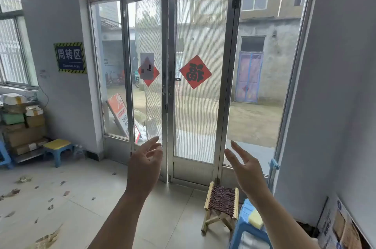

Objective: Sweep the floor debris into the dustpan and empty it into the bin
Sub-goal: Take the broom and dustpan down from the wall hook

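Note:
Both my hands are raised in front of a glass double door. My left hand (145, 164) is open, fingers spread and slightly curled, holding nothing. My right hand (245, 164) is open too, palm turned inward, empty. Floor debris (30, 191), dry leaves and scraps, lies scattered over the pale tiles at the lower left, well left of both hands. A larger clump of debris (47, 239) sits at the bottom left edge. No broom, dustpan or bin is in view.
A small woven wooden stool (221, 202) stands by the door, a blue plastic stool (249, 226) beside it. A yellow-topped blue stool (58, 151) and a rack of stacked boxes (22, 126) sit at the left wall. A poster (341, 228) leans on the right wall.

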`<state>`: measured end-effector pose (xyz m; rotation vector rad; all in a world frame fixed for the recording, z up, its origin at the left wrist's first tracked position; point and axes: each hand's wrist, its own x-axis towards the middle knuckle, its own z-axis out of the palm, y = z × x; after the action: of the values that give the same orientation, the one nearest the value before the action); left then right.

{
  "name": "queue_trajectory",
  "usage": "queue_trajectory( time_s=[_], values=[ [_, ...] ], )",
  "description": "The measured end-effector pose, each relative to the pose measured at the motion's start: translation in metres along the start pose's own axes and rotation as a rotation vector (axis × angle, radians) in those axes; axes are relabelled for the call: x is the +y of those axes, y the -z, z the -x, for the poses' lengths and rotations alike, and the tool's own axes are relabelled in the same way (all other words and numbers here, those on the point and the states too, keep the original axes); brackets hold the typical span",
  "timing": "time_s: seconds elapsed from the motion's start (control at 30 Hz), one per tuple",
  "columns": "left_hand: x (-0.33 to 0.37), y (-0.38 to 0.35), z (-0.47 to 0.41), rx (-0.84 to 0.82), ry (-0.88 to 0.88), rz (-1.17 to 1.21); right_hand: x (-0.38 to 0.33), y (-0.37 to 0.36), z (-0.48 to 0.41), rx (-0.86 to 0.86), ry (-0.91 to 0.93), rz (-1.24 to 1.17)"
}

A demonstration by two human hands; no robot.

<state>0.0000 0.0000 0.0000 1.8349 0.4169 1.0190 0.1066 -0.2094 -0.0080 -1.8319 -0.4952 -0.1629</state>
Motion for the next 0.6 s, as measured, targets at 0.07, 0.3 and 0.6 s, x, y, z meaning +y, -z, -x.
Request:
queue_trajectory(
  time_s=[0.07,0.3,0.6],
  values=[
    [0.002,-0.006,0.001,-0.006,0.007,0.025,0.002,0.007,0.001,0.017,0.002,-0.027],
    [0.009,-0.048,0.024,-0.073,0.011,0.058,0.031,0.048,0.016,0.076,-0.078,-0.069],
    [0.014,-0.143,0.078,-0.271,0.046,0.148,0.087,0.131,0.05,0.198,-0.188,-0.001]
  ],
)
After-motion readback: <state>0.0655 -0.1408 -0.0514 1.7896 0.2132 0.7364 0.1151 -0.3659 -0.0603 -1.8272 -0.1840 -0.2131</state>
